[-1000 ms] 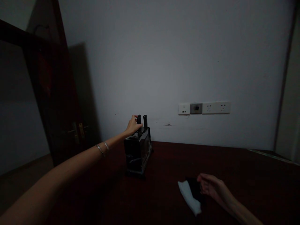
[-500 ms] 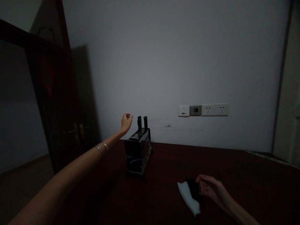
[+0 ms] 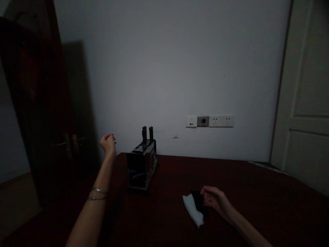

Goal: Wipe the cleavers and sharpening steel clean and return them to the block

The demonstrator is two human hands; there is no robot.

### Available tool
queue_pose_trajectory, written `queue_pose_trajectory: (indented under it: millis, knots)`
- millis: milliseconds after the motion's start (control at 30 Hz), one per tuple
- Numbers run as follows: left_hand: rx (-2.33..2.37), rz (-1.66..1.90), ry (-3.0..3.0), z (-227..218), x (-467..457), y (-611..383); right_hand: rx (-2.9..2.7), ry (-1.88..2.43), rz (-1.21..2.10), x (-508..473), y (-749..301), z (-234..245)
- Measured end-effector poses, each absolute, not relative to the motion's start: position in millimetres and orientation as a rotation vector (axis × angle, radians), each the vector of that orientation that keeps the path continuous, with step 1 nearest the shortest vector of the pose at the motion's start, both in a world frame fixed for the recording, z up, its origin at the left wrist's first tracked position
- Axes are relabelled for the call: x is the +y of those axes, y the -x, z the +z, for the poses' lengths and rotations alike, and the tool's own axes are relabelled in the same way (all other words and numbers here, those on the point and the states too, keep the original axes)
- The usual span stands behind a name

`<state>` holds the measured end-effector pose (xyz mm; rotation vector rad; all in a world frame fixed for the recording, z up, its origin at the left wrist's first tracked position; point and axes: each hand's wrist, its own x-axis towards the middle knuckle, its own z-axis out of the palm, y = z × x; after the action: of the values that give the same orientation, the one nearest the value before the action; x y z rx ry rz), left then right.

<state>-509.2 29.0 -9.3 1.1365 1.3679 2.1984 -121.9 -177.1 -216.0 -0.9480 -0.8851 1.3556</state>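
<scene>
A dark knife block [image 3: 142, 168] stands on the dark red table [image 3: 257, 192], with two black knife handles [image 3: 147, 133] sticking up at its far end. My left hand [image 3: 108, 144] is raised in the air left of the block, apart from it, fingers loosely curled and holding nothing that I can see. Two thin bracelets [image 3: 97, 193] circle my left forearm. My right hand [image 3: 215, 199] rests low on the table, fingers curled on a dark flat object [image 3: 197, 201] that lies beside a white folded cloth [image 3: 192, 209].
A grey wall runs behind the table, with a row of white sockets [image 3: 210, 121]. A dark wooden door [image 3: 38, 113] with a metal handle stands at the left. A white door [image 3: 305, 113] is at the right. The room is dim.
My left hand let go of a knife handle on the block, lifted, and drew back to the left. The view shifted right. My right hand stayed by the cloth.
</scene>
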Motion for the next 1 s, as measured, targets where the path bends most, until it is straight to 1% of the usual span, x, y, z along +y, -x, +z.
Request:
queue_pose_trajectory:
  millis: [133, 200, 267, 300, 367, 433, 500, 633, 733, 833, 1000]
  knots:
    - [1.275, 2.444, -1.211, 3, -8, 492, -0.929, 0.939, 1.327, -176, 122, -217]
    - [1.130, 2.721, -1.410, 4, -34, 473, -0.952, 0.945, 1.313, -175, 122, -218]
    - [0.963, 2.916, -1.596, 0, -61, 449, -0.968, 0.955, 1.301, -174, 123, -218]
    - [0.860, 2.975, -1.713, -3, -74, 437, -0.979, 0.959, 1.295, -174, 123, -219]
    - [0.613, 2.941, -1.997, -14, -97, 413, -1.001, 0.966, 1.281, -174, 124, -218]
    - [0.329, 2.733, -2.348, -27, -114, 389, -1.020, 0.972, 1.266, -175, 125, -218]
    - [0.155, 2.298, -2.713, -41, -126, 366, -1.034, 0.983, 1.252, -176, 126, -216]
    - [0.209, 1.332, -3.071, -69, -136, 324, -1.044, 1.011, 1.219, -175, 127, -216]
    - [0.149, 0.729, -3.234, -91, -136, 304, -1.035, 1.021, 1.172, -171, 127, -219]
    - [0.114, 0.372, -3.299, -110, -133, 296, -1.007, 1.017, 1.122, -169, 127, -222]
    - [0.158, 0.068, -3.270, -131, -126, 295, -0.979, 1.007, 1.097, -168, 127, -222]
